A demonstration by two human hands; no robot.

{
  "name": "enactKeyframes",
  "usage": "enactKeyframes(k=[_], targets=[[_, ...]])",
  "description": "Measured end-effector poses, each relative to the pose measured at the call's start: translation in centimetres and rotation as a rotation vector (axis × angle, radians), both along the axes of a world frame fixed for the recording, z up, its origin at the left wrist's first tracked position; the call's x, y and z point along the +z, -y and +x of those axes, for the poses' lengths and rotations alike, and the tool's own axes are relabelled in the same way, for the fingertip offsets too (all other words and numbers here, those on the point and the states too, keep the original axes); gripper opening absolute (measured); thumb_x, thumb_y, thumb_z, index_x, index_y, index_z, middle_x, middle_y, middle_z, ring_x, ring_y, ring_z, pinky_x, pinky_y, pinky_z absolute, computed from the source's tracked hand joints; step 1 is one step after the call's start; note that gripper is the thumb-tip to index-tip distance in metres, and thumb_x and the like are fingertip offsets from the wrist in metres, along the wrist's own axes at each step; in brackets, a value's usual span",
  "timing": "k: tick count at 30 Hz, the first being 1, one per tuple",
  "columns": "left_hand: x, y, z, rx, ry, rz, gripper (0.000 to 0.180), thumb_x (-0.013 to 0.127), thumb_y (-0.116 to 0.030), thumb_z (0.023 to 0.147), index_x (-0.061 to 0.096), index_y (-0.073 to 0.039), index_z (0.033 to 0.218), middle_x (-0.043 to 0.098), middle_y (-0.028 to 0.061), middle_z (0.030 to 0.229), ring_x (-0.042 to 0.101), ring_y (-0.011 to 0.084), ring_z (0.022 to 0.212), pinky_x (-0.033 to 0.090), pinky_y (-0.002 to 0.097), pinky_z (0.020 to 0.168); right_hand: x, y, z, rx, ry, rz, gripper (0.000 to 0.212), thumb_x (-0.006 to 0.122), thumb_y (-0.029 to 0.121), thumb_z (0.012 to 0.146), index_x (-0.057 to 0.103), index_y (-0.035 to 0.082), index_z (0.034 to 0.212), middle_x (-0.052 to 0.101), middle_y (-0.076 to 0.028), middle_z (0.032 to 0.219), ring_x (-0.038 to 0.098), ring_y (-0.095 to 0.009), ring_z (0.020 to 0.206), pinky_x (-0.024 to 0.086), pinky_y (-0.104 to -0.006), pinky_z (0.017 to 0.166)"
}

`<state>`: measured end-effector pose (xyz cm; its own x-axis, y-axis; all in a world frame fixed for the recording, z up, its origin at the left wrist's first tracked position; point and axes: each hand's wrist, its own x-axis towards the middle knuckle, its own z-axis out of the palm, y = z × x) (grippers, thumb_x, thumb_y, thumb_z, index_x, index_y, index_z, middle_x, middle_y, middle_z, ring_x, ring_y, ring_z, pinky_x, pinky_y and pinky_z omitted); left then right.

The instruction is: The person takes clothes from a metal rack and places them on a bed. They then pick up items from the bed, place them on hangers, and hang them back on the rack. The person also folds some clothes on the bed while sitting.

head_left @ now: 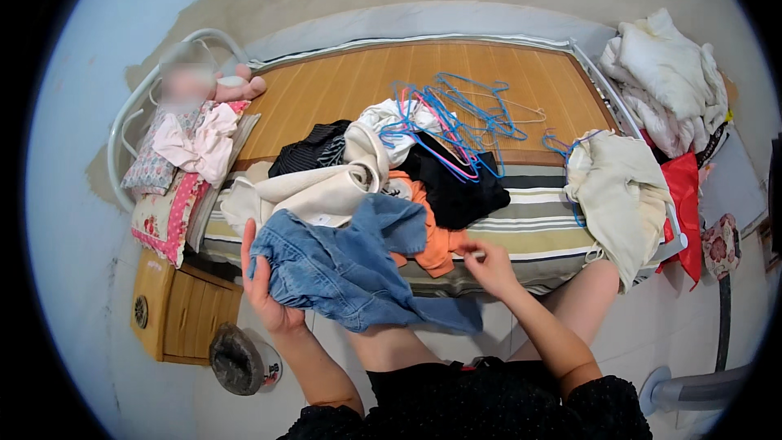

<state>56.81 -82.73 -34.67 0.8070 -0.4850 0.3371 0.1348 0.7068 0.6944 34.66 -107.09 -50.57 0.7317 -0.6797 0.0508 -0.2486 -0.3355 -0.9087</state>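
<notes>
A blue denim garment (338, 265) lies bunched across my lap and the bed's near edge. My left hand (273, 297) holds its left side, the cloth against the palm and one finger stretched upward. To the right, my right hand (490, 270) has its fingers curled together beside an orange garment (440, 248); whether anything small is pinched in them I cannot make out. Behind the denim lie a cream garment (326, 191), a black garment (452, 187) and a dark striped garment (305, 149). Blue and pink clothes hangers (464, 126) are heaped on the pile.
A bamboo mat (358, 73) covers the bed. At the right edge hangs a cream top (619, 187) with a blue hanger. White bedding (668, 73) is piled beyond it. Pillows (155, 167) lie left, above a wooden cabinet (191, 310) and a lined bin (236, 358).
</notes>
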Motion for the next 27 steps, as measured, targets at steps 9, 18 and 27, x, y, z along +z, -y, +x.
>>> enactKeyframes(k=[9,18,27], targets=[[-0.8,2.1,0.2,0.154,-0.077,-0.107,0.048,0.046,-0.011,0.098,0.033,-0.001,0.143,0.05,0.0195,0.133,0.055,0.0292,0.117,0.047,0.0432,0.099,-4.0,8.1,5.4,-0.249,-0.123,-0.437,0.03,0.063,0.006,0.073,0.062,0.007,0.103,0.063,-0.02,0.105,0.057,-0.038,0.101,0.047,-0.0441,0.085],[-4.6,5.2,2.4,0.262,-0.182,0.045,0.047,0.054,-0.007,0.093,0.039,0.003,0.137,0.055,0.0181,0.125,0.058,0.0277,0.11,0.05,0.0404,0.095,1.9,0.7,-5.4,0.305,-0.157,0.148,0.015,0.051,0.008,0.076,0.06,0.002,0.086,0.059,-0.012,0.068,0.06,-0.022,0.064,0.046,-0.0349,0.059],[-4.8,8.2,2.4,0.357,-0.191,0.094,0.038,0.057,-0.003,0.091,0.047,0.003,0.127,0.06,0.0155,0.116,0.062,0.0241,0.1,0.053,0.035,0.087,4.7,6.1,-11.7,-0.709,0.708,0.353,0.038,0.047,0.007,0.082,0.051,-0.002,0.118,0.059,-0.009,0.104,0.058,-0.019,0.094,0.046,-0.0279,0.083]])
